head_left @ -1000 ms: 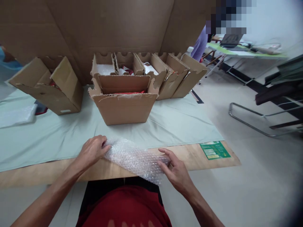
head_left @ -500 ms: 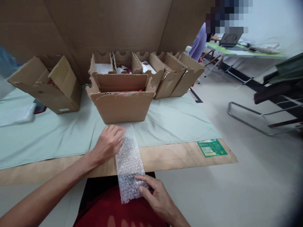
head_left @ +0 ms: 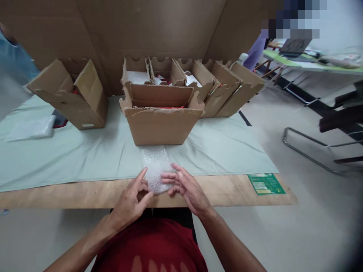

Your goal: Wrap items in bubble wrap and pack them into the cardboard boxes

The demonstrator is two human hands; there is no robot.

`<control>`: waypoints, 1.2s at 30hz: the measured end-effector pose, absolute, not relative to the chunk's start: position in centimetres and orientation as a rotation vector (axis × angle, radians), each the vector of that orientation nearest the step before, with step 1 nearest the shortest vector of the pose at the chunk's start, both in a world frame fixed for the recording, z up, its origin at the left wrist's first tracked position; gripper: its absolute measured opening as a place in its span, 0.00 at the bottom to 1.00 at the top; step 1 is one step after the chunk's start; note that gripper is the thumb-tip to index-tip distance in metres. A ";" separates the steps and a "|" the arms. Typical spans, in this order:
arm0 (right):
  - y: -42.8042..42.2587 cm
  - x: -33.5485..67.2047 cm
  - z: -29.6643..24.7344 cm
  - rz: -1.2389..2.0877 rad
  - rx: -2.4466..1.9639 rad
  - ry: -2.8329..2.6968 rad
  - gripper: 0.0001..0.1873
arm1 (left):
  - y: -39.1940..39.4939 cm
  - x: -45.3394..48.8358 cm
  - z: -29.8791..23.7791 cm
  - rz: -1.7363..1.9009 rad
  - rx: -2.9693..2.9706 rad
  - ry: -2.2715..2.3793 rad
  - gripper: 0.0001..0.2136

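A strip of clear bubble wrap (head_left: 156, 166) lies on the table's front part, its near end over the bare wooden edge and apparently folded over. On its left side is my left hand (head_left: 132, 200), index finger and thumb apart, the fingertips at the wrap's edge. My right hand (head_left: 190, 190) is at the right side with fingers spread, their tips over or touching the wrap. Neither hand is closed round it. Just behind the wrap stands an open cardboard box (head_left: 161, 126) with something red inside.
Several narrow open cardboard boxes (head_left: 224, 88) stand in a row behind. Another open box (head_left: 73, 105) is at the left, near a stack of clear plastic sheets (head_left: 32, 127). A green label (head_left: 266, 184) lies on the right front edge. A tall cardboard panel (head_left: 141, 30) rises behind.
The near end of the bubble wrap has gone from over my lap up onto the table. My right hand has moved forward with it; my left hand has come back to the wrap's left side.
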State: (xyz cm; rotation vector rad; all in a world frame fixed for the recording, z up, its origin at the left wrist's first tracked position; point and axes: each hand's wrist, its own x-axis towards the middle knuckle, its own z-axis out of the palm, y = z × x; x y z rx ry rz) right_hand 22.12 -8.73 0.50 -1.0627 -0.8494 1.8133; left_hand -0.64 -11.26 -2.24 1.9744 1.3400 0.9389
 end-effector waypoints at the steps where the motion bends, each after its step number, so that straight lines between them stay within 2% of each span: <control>1: -8.4 21.8 0.4 1.804 -1.098 -0.840 0.37 | -11.3 -0.1 -2.4 1.020 2.031 1.396 0.33; 3: -8.1 21.6 0.2 1.788 -1.144 -0.857 0.45 | -11.4 0.6 -2.6 1.113 2.166 1.475 0.31; 5: -8.4 21.8 0.1 1.783 -1.152 -0.909 0.46 | -11.4 0.8 -2.4 1.088 2.293 1.524 0.24; 8: -9.0 22.6 0.4 1.733 -1.159 -1.133 0.33 | -11.2 0.6 -2.0 0.963 2.418 1.551 0.13; 11: -9.4 23.5 0.3 1.323 -1.184 -1.660 0.21 | -10.8 0.2 -1.8 0.877 2.478 1.564 0.10; 15: -9.2 23.9 -0.7 0.581 -1.109 -2.287 0.18 | -10.3 -0.1 -1.3 0.800 2.510 1.554 0.08; 19: -8.5 23.5 -1.2 0.297 -1.055 -2.383 0.11 | -10.7 -0.2 -0.3 0.909 2.501 1.473 0.11; 21: -8.2 23.3 -1.1 0.299 -1.036 -2.363 0.10 | -11.1 -0.1 0.0 0.934 2.522 1.365 0.14; 25: -7.8 23.0 -0.6 0.444 -1.045 -2.278 0.08 | -11.1 -0.1 -0.4 0.994 2.450 1.317 0.09; 30: -7.3 23.4 -0.8 0.653 -1.117 -2.125 0.20 | -10.4 -0.1 -1.3 1.082 2.222 1.474 0.08; 36: -5.8 22.3 -1.5 0.682 -1.328 -2.048 0.19 | -9.9 0.0 -1.9 1.074 2.277 1.660 0.08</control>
